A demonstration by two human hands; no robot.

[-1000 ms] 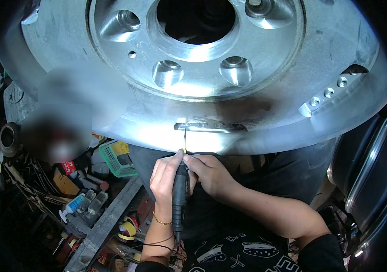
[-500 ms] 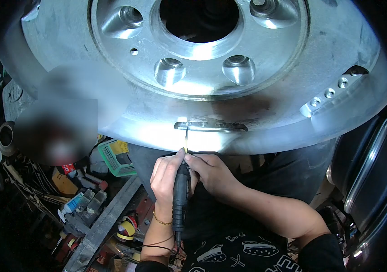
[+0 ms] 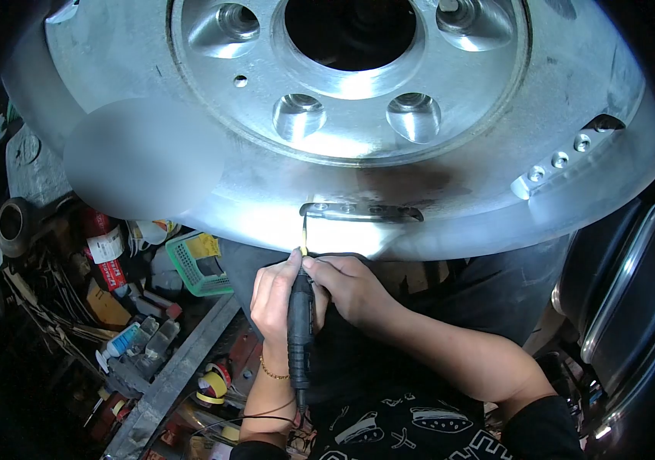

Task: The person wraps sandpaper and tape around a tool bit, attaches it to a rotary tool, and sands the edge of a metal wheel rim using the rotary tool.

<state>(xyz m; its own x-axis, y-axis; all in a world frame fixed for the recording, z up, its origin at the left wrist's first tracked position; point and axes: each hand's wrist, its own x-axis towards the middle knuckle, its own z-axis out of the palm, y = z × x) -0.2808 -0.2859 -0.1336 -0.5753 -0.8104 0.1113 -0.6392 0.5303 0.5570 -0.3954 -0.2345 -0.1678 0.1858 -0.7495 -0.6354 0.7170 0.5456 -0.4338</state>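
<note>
My left hand [image 3: 272,297] is closed around a black corded handpiece [image 3: 301,330], a pen-shaped power tool. The fingers of my right hand [image 3: 349,287] pinch its front end from the other side. From the nose, a thin yellowish tip [image 3: 303,238] points away from me and reaches the left end of a narrow slot [image 3: 362,212] in a large round metal disc [image 3: 488,146]. Whether the tip touches the slot's edge I cannot tell. Small round features sit inside the slot. The cable trails down beside my left wrist, which wears a bracelet.
The disc has a large centre hole and several angled bores. A second slot with bolts [image 3: 559,159] lies at its right. On the left are a green basket [image 3: 189,268], a metal beam [image 3: 170,376], bottles and tape rolls. Black seats with chrome trim [image 3: 622,280] stand at the right.
Both hands and the handpiece have shifted slightly left, its tip moving toward the slot's left end. The disc appears a little further right in view.
</note>
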